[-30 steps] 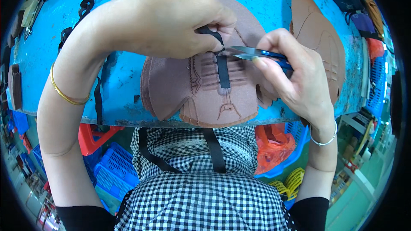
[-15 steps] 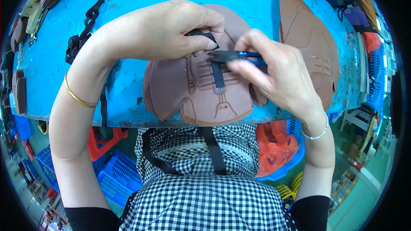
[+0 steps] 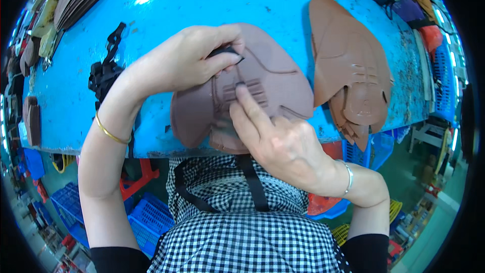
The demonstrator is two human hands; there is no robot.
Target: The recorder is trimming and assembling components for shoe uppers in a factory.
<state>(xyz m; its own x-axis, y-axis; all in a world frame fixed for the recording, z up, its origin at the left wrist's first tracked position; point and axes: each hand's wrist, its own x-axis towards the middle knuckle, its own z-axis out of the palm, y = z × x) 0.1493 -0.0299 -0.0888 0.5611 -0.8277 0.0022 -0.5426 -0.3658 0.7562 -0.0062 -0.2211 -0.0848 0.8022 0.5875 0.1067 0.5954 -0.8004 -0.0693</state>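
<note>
The blue-handled tool held earlier is gone from the right hand (image 3: 283,141), whose fingertips are now pressed on the black strap (image 3: 241,87). The strap's end is pinched by the left hand (image 3: 189,60) over the brown upper piece (image 3: 283,86) on the blue bench (image 3: 202,5).

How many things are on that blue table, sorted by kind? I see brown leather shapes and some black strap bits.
Brown leather piece being worked on, under both hands: 1
Stack of brown leather pieces at the right; layers too close to separate: 1 stack
Black strap pinched in the left hand, with the right hand pressing beside it: 1
Heap of black strap bits at the left: 1
Total: 4
</note>
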